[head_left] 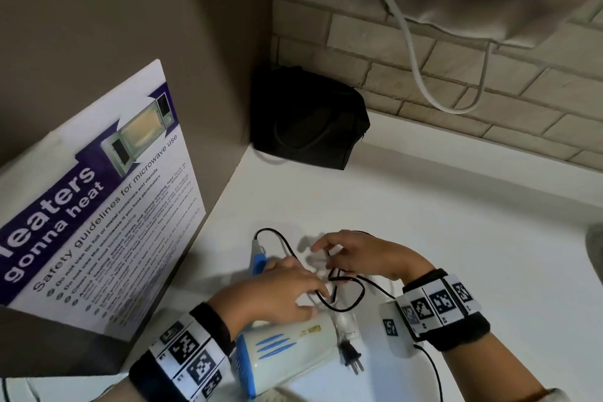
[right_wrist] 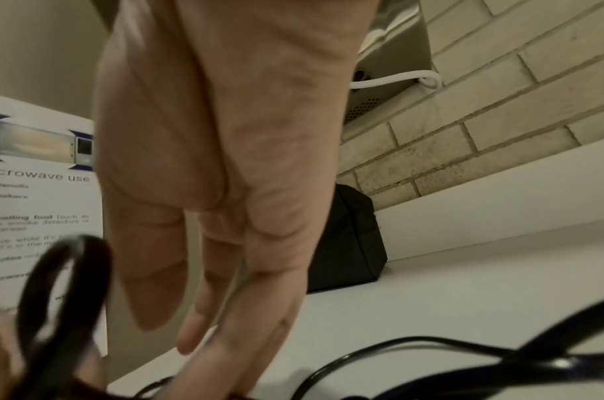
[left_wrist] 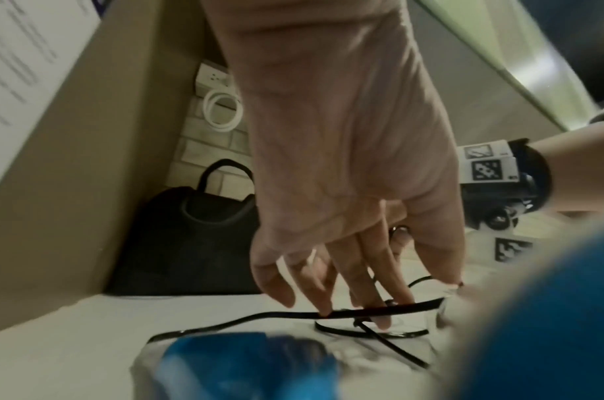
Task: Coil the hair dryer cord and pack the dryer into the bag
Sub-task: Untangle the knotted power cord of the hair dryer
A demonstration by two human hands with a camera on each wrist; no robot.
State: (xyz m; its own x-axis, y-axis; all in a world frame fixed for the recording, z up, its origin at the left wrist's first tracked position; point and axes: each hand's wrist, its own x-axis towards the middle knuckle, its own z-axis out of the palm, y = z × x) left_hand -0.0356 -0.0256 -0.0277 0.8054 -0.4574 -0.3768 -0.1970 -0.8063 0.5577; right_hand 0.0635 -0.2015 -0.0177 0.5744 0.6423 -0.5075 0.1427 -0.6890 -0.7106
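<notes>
The white and blue hair dryer lies on the white counter, its blue handle pointing away from me. Its black cord loops between my hands, and the plug rests by the nozzle. My left hand reaches over the dryer and holds a stretch of cord at its fingertips. My right hand, just beyond, curls its fingers on the cord; a blurred loop stands up beside it. The black bag stands in the back corner, its opening hidden.
A microwave safety poster leans against the side panel on the left. A brick wall runs behind the counter, with white cables hanging down it. A wall socket sits above the bag.
</notes>
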